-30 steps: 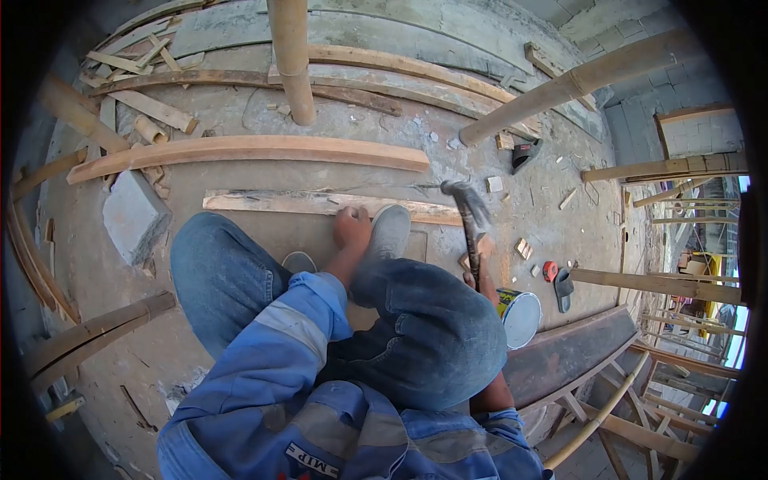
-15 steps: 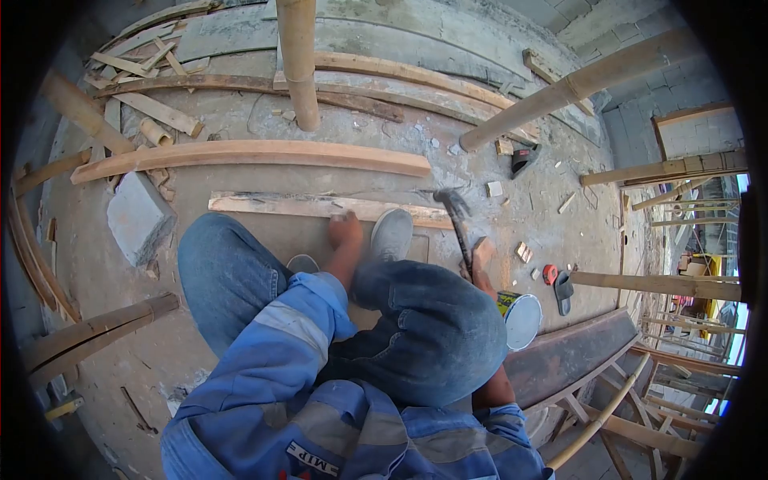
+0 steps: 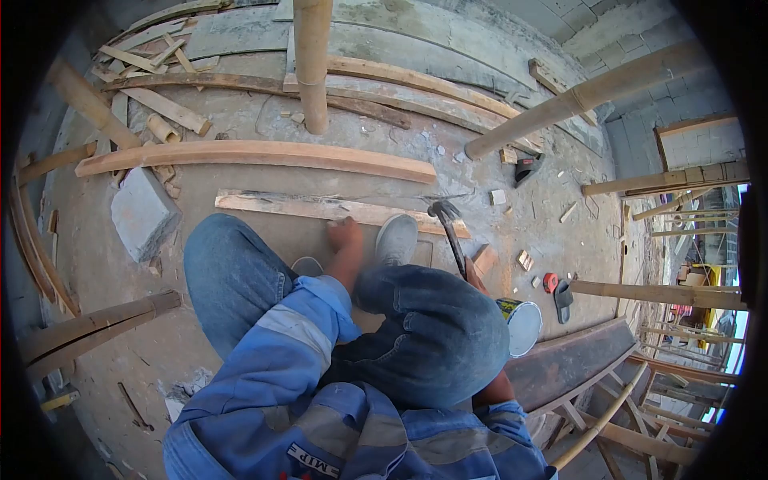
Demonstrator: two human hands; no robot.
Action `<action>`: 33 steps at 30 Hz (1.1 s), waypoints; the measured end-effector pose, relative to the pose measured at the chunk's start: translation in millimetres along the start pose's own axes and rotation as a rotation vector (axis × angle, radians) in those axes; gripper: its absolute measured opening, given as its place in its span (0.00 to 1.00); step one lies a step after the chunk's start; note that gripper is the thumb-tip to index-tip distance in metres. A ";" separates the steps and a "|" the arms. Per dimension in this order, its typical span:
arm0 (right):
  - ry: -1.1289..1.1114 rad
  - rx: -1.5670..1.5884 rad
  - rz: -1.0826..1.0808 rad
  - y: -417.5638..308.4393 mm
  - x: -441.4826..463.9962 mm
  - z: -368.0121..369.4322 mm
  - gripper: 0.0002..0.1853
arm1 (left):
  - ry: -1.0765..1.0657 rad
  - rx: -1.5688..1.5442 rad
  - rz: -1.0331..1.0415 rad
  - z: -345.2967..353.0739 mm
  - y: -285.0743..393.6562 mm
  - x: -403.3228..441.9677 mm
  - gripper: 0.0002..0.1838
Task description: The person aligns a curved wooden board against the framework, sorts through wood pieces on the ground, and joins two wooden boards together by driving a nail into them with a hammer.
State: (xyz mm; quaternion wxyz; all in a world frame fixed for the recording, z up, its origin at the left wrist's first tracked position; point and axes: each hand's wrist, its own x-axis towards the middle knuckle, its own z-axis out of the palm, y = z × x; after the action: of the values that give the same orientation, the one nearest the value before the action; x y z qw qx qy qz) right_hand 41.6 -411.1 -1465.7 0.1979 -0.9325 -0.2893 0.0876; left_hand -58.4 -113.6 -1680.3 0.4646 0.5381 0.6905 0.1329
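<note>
A narrow wooden board (image 3: 276,203) lies flat on the floor in front of my feet, with dark marks and a rough strip along its far edge. My left hand (image 3: 345,234) is closed at the board's near edge, about mid-length; its fingertips are partly hidden. In my right hand (image 3: 474,278) is a hammer (image 3: 454,236), gripped by the handle. The hammer's head is over the right part of the board; I cannot tell whether it touches. My right knee hides part of that hand and forearm. My grey shoe (image 3: 397,240) is against the board between both hands.
A longer timber (image 3: 264,154) lies beyond the board. Bamboo posts (image 3: 312,72) rise around me. A concrete chunk (image 3: 142,214) sits left. At right are a small wood block (image 3: 485,258), a paint can (image 3: 524,328), a red tape measure (image 3: 550,282) and a slipper (image 3: 563,301).
The hammer's head has come down and slightly left over the board. My left hand stays at the board's near edge. The whole view has shifted a little.
</note>
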 end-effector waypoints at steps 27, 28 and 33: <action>-0.334 -0.525 -0.682 -152.9 153.2 188.9 0.24 | 0.137 -0.238 -0.198 -78.6 20.2 0.3 0.37; -0.367 -0.510 -0.660 -152.2 155.5 189.4 0.22 | 0.176 -0.245 -0.206 -79.5 18.9 1.9 0.35; -0.263 -0.324 -0.592 -129.1 169.4 161.2 0.18 | 0.160 -0.817 -0.161 -41.2 9.1 26.0 0.34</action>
State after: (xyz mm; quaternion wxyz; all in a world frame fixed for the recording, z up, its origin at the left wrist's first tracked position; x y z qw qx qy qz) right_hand 70.1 -165.1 -1565.9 0.0255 -0.8084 -0.5797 0.0987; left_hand -84.8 -74.5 -1665.0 0.5936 0.2421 0.6547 0.4005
